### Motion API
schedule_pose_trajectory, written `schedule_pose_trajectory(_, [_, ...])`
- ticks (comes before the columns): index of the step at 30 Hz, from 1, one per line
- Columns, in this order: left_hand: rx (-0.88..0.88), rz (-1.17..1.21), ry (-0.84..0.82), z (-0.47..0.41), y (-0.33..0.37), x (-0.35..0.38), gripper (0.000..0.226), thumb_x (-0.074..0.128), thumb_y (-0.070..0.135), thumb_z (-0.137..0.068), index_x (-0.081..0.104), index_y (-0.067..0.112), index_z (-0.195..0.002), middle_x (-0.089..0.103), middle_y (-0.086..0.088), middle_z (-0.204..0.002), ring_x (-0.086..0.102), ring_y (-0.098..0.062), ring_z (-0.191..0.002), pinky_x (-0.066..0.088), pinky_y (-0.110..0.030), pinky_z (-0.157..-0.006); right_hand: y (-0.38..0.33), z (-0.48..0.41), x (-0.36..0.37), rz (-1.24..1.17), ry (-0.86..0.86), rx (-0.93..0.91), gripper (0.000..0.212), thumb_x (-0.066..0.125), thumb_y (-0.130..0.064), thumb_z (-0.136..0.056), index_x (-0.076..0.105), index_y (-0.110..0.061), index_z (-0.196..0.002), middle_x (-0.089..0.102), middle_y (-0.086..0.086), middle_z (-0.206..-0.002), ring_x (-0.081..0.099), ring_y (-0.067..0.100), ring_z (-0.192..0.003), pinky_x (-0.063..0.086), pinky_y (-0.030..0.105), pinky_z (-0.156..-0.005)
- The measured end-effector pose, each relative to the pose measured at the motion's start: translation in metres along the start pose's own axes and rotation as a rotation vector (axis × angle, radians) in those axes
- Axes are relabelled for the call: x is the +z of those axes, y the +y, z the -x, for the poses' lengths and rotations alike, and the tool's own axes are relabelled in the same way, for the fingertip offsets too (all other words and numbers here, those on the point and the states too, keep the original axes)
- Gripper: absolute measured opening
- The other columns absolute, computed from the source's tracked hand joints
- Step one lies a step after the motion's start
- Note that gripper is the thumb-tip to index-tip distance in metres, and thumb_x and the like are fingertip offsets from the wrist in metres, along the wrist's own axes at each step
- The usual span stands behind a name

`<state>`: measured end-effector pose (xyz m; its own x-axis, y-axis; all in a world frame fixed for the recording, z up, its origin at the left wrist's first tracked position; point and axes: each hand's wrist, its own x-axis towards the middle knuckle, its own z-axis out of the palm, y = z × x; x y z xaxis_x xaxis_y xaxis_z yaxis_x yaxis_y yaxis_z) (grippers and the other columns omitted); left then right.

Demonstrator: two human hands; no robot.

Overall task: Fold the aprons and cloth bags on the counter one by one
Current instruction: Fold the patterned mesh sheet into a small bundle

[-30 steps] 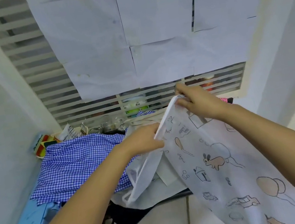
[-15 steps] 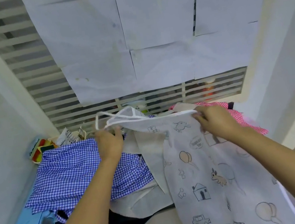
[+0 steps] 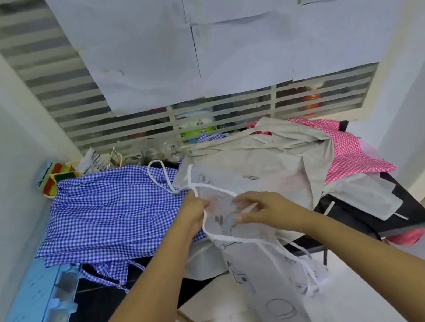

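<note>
A translucent white apron (image 3: 262, 271) printed with cartoon drawings hangs from the counter's front edge down toward the floor, its white straps looping over the pile. My left hand (image 3: 191, 214) grips its top edge and a strap. My right hand (image 3: 263, 208) pinches the same fabric just to the right, thumb and fingers on it. Behind lie a blue gingham apron (image 3: 112, 212) on the left, a beige cloth bag (image 3: 262, 157) in the middle, and a pink gingham apron (image 3: 346, 151) on the right.
A light blue plastic box (image 3: 42, 298) sits on the dark counter (image 3: 402, 215) at the left front. Glass jars (image 3: 158, 149), a packet and a coloured box (image 3: 51, 178) stand along the louvred window. White walls close in on both sides.
My hands were apart, holding the apron's top stretched wide and raised. They have come together and dropped lower toward the counter's front, bunching the top edge. The view tilted down.
</note>
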<state>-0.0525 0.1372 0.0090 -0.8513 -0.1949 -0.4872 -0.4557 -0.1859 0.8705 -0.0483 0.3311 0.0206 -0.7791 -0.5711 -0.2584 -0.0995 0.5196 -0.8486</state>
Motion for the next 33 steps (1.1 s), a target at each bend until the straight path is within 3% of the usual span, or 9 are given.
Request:
schedule_pose_trajectory(5, [0.139, 0.067, -0.152, 0.011, 0.026, 0.004, 0.053, 0.039, -0.018, -0.091, 0.045, 0.011, -0.134, 0.062, -0.005, -0.11, 0.062, -0.02, -0.096, 0.055, -0.031, -0.074, 0.017, -0.025, 0.01, 0.13, 0.445, 0.093, 0.07, 0.078, -0.027, -0.077, 0.038, -0.015, -0.133, 0.043, 0.004, -0.114, 0.05, 0.017, -0.092, 0.043, 0.028, -0.077])
schedule_pose_trajectory(11, [0.249, 0.039, -0.196, 0.019, 0.073, -0.023, 0.05, 0.044, -0.013, -0.091, 0.047, 0.007, -0.136, 0.063, -0.012, -0.121, 0.064, -0.026, -0.107, 0.055, -0.038, -0.088, 0.038, -0.046, -0.018, 0.189, 0.604, 0.034, 0.007, 0.057, -0.01, -0.092, 0.062, -0.015, -0.089, 0.06, 0.012, -0.108, 0.056, 0.025, -0.102, 0.038, 0.023, -0.078])
schedule_pose_trajectory(13, [0.225, 0.029, -0.202, 0.022, 0.086, -0.04, 0.046, 0.043, -0.01, -0.092, 0.047, 0.005, -0.136, 0.065, -0.014, -0.118, 0.065, -0.027, -0.105, 0.055, -0.04, -0.088, 0.029, -0.043, -0.034, 0.022, 0.53, 0.063, 0.006, 0.06, -0.018, -0.092, 0.056, -0.015, -0.095, 0.058, 0.003, -0.108, 0.055, 0.021, -0.102, 0.038, 0.021, -0.074])
schedule_pose_trajectory(17, [0.159, 0.118, -0.403, 0.035, 0.096, -0.052, 0.039, 0.039, -0.01, -0.09, 0.053, 0.004, -0.124, 0.072, -0.013, -0.101, 0.07, -0.024, -0.091, 0.059, -0.035, -0.076, 0.013, -0.039, -0.036, -0.003, 0.233, 0.132, 0.067, 0.078, -0.036, -0.077, 0.042, -0.021, -0.131, 0.046, -0.008, -0.116, 0.051, 0.017, -0.108, 0.039, 0.026, -0.084])
schedule_pose_trajectory(21, [0.131, 0.157, -0.489, 0.042, 0.097, -0.052, 0.039, 0.045, -0.005, -0.079, 0.056, 0.003, -0.115, 0.073, -0.013, -0.093, 0.071, -0.023, -0.084, 0.059, -0.033, -0.07, 0.01, -0.048, -0.018, -0.148, 0.399, 0.065, 0.006, 0.058, -0.01, -0.092, 0.064, -0.01, -0.094, 0.065, -0.002, -0.088, 0.062, 0.018, -0.085, 0.044, 0.029, -0.079])
schedule_pose_trajectory(24, [0.14, 0.212, -0.449, 0.04, 0.1, -0.072, 0.05, 0.058, -0.003, -0.073, 0.054, -0.002, -0.123, 0.072, -0.014, -0.096, 0.071, -0.024, -0.086, 0.059, -0.037, -0.074, 0.003, -0.049, -0.02, -0.296, 0.397, 0.082, 0.011, 0.062, -0.017, -0.091, 0.057, -0.009, -0.097, 0.063, -0.001, -0.093, 0.059, 0.019, -0.091, 0.046, 0.032, -0.085])
schedule_pose_trajectory(28, [0.167, 0.3, -0.511, 0.037, 0.105, -0.091, 0.071, 0.094, 0.004, -0.032, 0.075, 0.005, -0.1, 0.071, -0.016, -0.097, 0.071, -0.025, -0.085, 0.059, -0.036, -0.069, -0.002, -0.054, -0.017, -0.175, 0.239, 0.222, 0.073, 0.075, -0.041, -0.079, 0.037, -0.02, -0.138, 0.048, 0.001, -0.126, 0.051, 0.02, -0.113, 0.041, 0.03, -0.094])
schedule_pose_trajectory(31, [0.174, 0.354, -0.528, 0.04, 0.107, -0.093, 0.07, 0.093, 0.003, -0.028, 0.076, 0.006, -0.096, 0.071, -0.013, -0.093, 0.07, -0.022, -0.079, 0.059, -0.034, -0.068, -0.003, -0.066, 0.009, -0.247, 0.229, 0.252, 0.067, 0.072, -0.034, -0.083, 0.043, -0.011, -0.139, 0.052, 0.01, -0.13, 0.053, 0.02, -0.107, 0.046, 0.029, -0.094])
schedule_pose_trajectory(33, [0.16, 0.395, -0.54, 0.047, 0.108, -0.091, 0.061, 0.091, 0.0, -0.028, 0.077, 0.002, -0.088, 0.071, -0.014, -0.087, 0.071, -0.024, -0.074, 0.059, -0.034, -0.062, -0.006, -0.075, 0.032, -0.305, 0.207, 0.266, 0.05, 0.07, -0.028, -0.086, 0.053, -0.008, -0.129, 0.059, 0.009, -0.118, 0.058, 0.016, -0.091, 0.049, 0.018, -0.07])
